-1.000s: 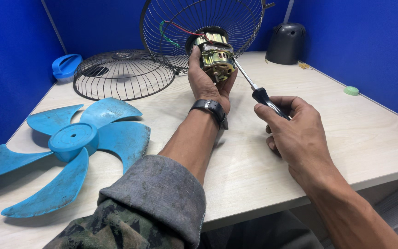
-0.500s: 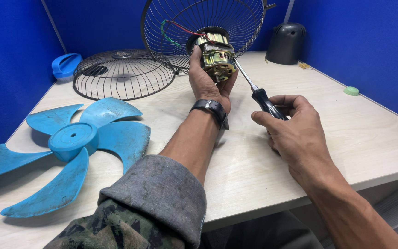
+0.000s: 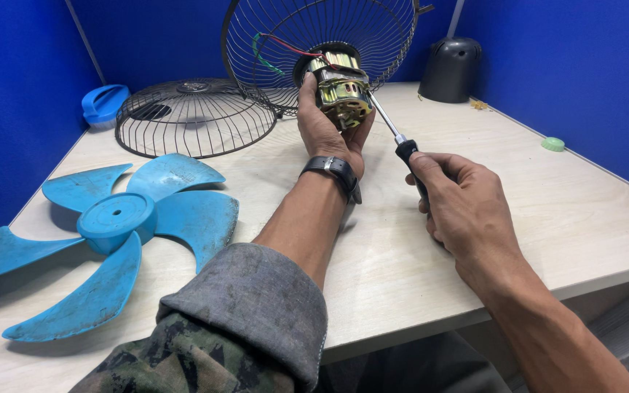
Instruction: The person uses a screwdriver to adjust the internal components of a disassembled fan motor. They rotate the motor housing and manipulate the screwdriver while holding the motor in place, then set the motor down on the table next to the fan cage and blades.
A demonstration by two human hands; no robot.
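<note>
Above the tabletop (image 3: 518, 218), left hand (image 3: 325, 124) grips the fan motor (image 3: 340, 91); right hand (image 3: 464, 207) clasps the screwdriver (image 3: 391, 131), tip at the motor.

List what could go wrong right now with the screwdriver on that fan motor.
1. The screwdriver comes in at a slant, held by the right hand; its tip might slip off the motor toward the left hand gripping just beside it.
2. The red and green wires hang loose near the motor and could snag.
3. The rear wire guard stands upright, steadied only by that one hand, so it may tip or twist under pressure.
</note>
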